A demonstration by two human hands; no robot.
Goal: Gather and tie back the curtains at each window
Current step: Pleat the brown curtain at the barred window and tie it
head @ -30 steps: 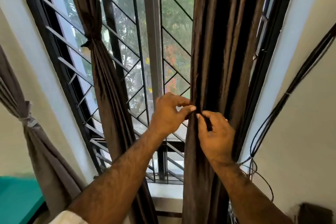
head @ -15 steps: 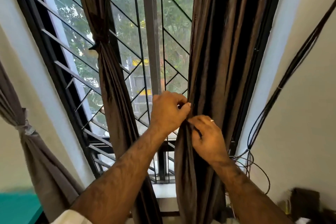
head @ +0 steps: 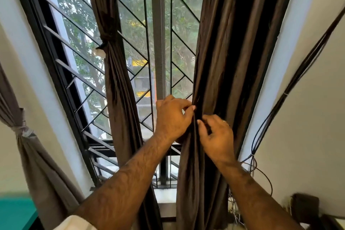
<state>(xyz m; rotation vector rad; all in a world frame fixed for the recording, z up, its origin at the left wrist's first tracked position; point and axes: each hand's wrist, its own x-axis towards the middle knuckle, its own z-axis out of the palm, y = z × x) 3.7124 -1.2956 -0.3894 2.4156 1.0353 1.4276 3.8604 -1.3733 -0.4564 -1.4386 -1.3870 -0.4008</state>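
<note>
Pinching the inner edge of the right brown curtain [head: 220,84], left hand [head: 172,117] and right hand [head: 217,137] sit just beside each other at mid-height, fingers curled on the fabric. Left brown curtain [head: 115,87] hangs tied before the window grille [head: 175,39]. Grey curtain [head: 28,147], tied, far left. Black cables [head: 291,87] run down the right wall.

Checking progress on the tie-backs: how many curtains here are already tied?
2: the grey curtain at far left and the left brown curtain. The right brown curtain is untied. Others may be out of view.
</note>
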